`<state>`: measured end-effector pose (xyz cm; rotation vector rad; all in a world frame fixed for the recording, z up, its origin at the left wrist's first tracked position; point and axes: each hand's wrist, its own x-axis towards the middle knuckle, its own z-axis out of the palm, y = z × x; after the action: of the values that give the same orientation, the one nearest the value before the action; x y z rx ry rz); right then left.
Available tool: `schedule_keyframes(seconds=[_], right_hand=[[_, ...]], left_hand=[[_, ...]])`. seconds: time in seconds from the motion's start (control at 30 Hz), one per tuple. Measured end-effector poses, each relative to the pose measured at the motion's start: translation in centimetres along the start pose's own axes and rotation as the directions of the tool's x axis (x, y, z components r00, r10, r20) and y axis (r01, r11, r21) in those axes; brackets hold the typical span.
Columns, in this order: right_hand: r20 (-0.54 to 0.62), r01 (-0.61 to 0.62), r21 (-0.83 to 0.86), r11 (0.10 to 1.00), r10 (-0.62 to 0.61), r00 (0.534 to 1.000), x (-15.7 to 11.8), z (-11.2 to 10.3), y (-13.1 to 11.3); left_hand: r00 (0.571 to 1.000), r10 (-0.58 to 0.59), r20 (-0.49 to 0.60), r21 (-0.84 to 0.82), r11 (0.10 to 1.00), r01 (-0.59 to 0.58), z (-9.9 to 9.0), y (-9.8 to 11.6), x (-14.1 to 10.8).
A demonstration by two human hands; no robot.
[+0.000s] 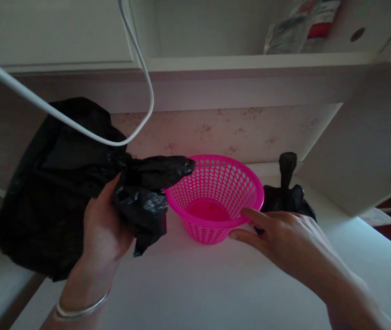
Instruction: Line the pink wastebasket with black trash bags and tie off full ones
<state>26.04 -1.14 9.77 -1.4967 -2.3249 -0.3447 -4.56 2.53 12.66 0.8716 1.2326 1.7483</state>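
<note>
My left hand is closed round the gathered neck of a full black plastic bag, whose bulk hangs to the left. The bag's loose ends stick out to the right, over the near-left rim of a pink plastic basket. Round and perforated, the basket stands upright on the white surface, with nothing visible inside. My right hand pinches the basket's right front rim between thumb and fingers. Behind that hand sits a smaller knotted black bag, partly hidden.
A white cable loops down across the upper left, in front of the large bag. Above runs an open cabinet shelf holding plastic-wrapped packets. A grey-white side panel bounds the white desktop on the right, and flowered wallpaper lies behind.
</note>
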Motion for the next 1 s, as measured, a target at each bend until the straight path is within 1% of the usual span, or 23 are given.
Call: schedule_keyframes(seconds=[0.03,0.07,0.1,0.17,0.23,0.3,0.37,0.43,0.47,0.5,0.53,0.57,0.63,0.67,0.73,0.77,0.8,0.83,0.87,0.9,0.93,0.97,1.0], right_hand=[[0.008,0.011,0.027,1.000,-0.011,1.000,-0.1,-0.3,-0.3],[0.013,0.015,0.060,0.998,-0.016,1.000,-0.2,-0.7,-0.7],[0.023,0.018,0.097,0.995,-0.020,1.000,-0.4,-1.0,-1.1],[0.046,0.027,0.173,0.984,-0.036,0.998,-1.1,-1.7,-2.0],[0.065,0.047,0.241,0.969,-0.064,0.996,-1.7,-2.5,-2.9],[0.105,0.061,0.308,0.950,-0.097,0.990,-2.3,-3.3,-3.6],[0.202,0.044,0.385,0.922,-0.131,0.971,-2.5,-3.9,-3.7],[0.302,-0.028,0.468,0.883,-0.131,0.944,-2.3,-4.1,-3.3],[0.325,-0.084,0.511,0.855,-0.101,0.940,-1.9,-4.0,-2.8],[0.322,-0.148,0.558,0.816,-0.048,0.946,-1.3,-3.8,-2.3],[0.294,-0.208,0.615,0.760,0.024,0.956,-0.5,-3.4,-1.7],[0.252,-0.255,0.683,0.685,0.107,0.962,0.5,-3.1,-1.1],[0.184,-0.287,0.825,0.487,0.248,0.951,3.0,-2.3,0.0],[0.184,-0.286,0.883,0.373,0.286,0.940,4.4,-2.1,0.5],[0.236,-0.292,0.945,0.148,0.310,0.921,7.2,-1.9,1.4],[0.262,-0.294,0.954,0.056,0.319,0.911,8.4,-2.0,1.7],[0.287,-0.299,0.954,-0.015,0.333,0.898,9.5,-2.0,2.0],[0.312,-0.310,0.949,-0.064,0.352,0.882,10.3,-2.0,2.2],[0.330,-0.321,0.943,-0.089,0.373,0.867,10.8,-1.9,2.5],[0.337,-0.327,0.940,-0.095,0.386,0.859,11.1,-1.7,2.7],[0.334,-0.327,0.941,-0.085,0.390,0.858,11.2,-1.3,3.0],[0.321,-0.322,0.945,-0.064,0.381,0.867,11.1,-0.8,3.2],[0.303,-0.310,0.950,-0.039,0.361,0.882,10.8,-0.2,3.4]], left_hand=[[0.999,0.028,0.018,-0.100,0.995,-0.026,1.3,0.3,0.4],[0.998,0.049,0.039,-0.164,0.986,-0.041,2.3,0.4,0.8],[0.996,0.059,0.069,-0.177,0.983,-0.046,3.2,0.4,1.3],[0.982,0.081,0.168,-0.138,0.989,-0.058,4.3,0.2,2.1],[0.957,0.135,0.256,-0.045,0.991,-0.128,4.9,-0.1,2.8],[0.908,0.201,0.367,0.086,0.965,-0.249,5.1,-0.6,3.3],[0.837,0.234,0.494,0.226,0.896,-0.383,5.1,-1.0,3.6],[0.757,0.210,0.619,0.336,0.801,-0.496,4.8,-1.5,3.7],[0.721,0.180,0.669,0.376,0.755,-0.537,4.7,-1.7,3.7],[0.691,0.144,0.708,0.409,0.715,-0.568,4.5,-1.9,3.7],[0.667,0.105,0.738,0.436,0.681,-0.589,4.3,-2.1,3.7],[0.651,0.072,0.756,0.458,0.652,-0.604,4.2,-2.2,3.6],[0.627,0.035,0.778,0.483,0.604,-0.634,4.0,-2.2,3.5],[0.614,0.032,0.788,0.486,0.579,-0.654,4.0,-2.1,3.5],[0.582,0.017,0.813,0.492,0.514,-0.703,3.9,-1.9,3.2],[0.566,-0.010,0.825,0.503,0.470,-0.725,3.9,-1.6,3.1],[0.552,-0.064,0.832,0.523,0.426,-0.738,3.7,-1.4,3.0],[0.539,-0.140,0.831,0.547,0.388,-0.742,3.6,-1.1,2.9],[0.523,-0.222,0.823,0.568,0.359,-0.741,3.3,-0.8,2.8],[0.506,-0.296,0.810,0.584,0.338,-0.738,2.9,-0.5,2.9],[0.484,-0.352,0.801,0.591,0.337,-0.733,2.4,-0.1,3.0],[0.466,-0.375,0.801,0.589,0.358,-0.725,1.8,0.2,3.3],[0.463,-0.364,0.808,0.584,0.397,-0.708,1.2,0.6,3.7]])
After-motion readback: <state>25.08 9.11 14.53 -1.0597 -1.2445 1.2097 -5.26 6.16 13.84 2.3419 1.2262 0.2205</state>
